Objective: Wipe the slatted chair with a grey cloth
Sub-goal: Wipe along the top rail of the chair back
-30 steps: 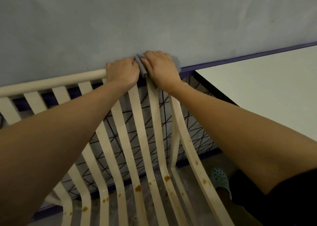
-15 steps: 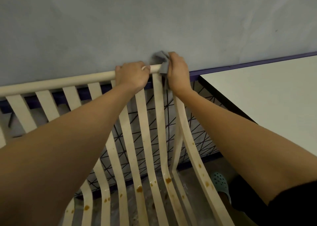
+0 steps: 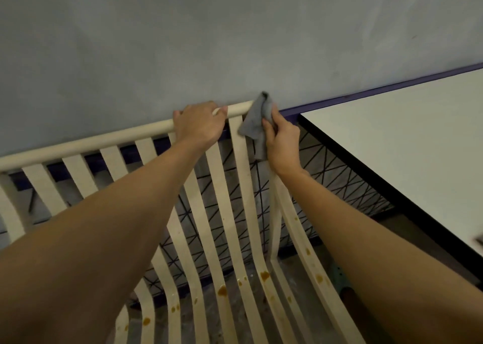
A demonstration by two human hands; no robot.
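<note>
1. Slatted chair, cream, fills the left and centre. The top rail runs up to the right along the grey wall. The upper slats on the left show no marks I can see.
2. Left hand is on the top rail near its right end, fingers curled over it and gripping, apparently to steady the chair.
3. Brown stains dot the lower slats where the back bends into the seat, several across the middle and right slats. The cloth is well apart from them, so that part looks undone.
4. Grey cloth is bunched at the right end of the top rail and hangs over the top of the last slats there, touching them.
5. Right hand is just right of the cloth, fingers closed and pinching it against the chair's outer edge. My judgement is that the top corner is being wiped now and the task is early, with the slat lengths, stains and seat left.
6. White table stands at far right, beside the chair, with a dark wire lattice behind the slats.
</note>
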